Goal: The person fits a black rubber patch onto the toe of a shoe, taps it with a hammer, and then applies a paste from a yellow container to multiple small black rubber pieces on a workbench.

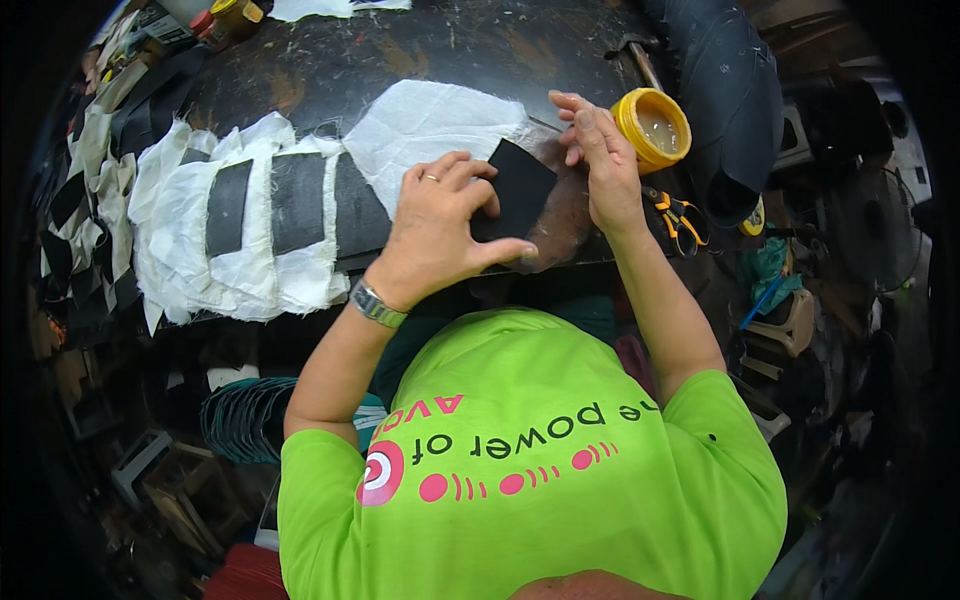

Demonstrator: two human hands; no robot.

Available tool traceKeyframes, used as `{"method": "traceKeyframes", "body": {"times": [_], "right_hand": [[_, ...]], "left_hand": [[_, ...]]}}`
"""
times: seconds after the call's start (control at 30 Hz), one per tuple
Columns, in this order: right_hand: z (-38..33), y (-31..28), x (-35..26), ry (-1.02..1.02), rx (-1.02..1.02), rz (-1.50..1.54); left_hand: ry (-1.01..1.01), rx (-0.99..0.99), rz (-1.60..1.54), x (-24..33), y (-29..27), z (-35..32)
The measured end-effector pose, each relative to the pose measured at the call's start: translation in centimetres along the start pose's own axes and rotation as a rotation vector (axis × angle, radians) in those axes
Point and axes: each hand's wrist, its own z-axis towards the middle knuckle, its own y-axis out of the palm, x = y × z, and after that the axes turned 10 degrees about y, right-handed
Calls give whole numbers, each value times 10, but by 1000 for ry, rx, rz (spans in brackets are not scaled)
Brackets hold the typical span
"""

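A small black piece of sheet material (517, 188), perhaps fabric, lies near the front edge of the dark worktable. Over its left side is my left hand (435, 220), its thumb stretched out and its fingers bent and apart; the fingertips seem to touch the piece. My right hand (603, 158) is raised just beyond the piece's right side, seen edge-on, with its fingers extended and nothing visible in them. Close beside it stands an open yellow jar (655, 128) with a pale, glossy substance inside. A white cloth piece (430, 125) lies beyond my left hand.
White cloth pieces (300, 285) with black patches spread across the table's left. Orange-and-black scissors (682, 222) lie below the jar, and a hammer (645, 68) lies behind it. A large dark rounded form (730, 100) stands at right. Scraps (100, 170) hang at far left.
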Motion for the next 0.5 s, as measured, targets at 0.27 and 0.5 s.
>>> {"method": "traceKeyframes", "body": {"times": [0.27, 0.5], "right_hand": [[23, 7, 23, -232, -74, -789], [14, 19, 32, -218, 3, -1147]], "left_hand": [[61, -130, 119, -45, -12, 15], [82, -55, 16, -58, -17, 16]]}}
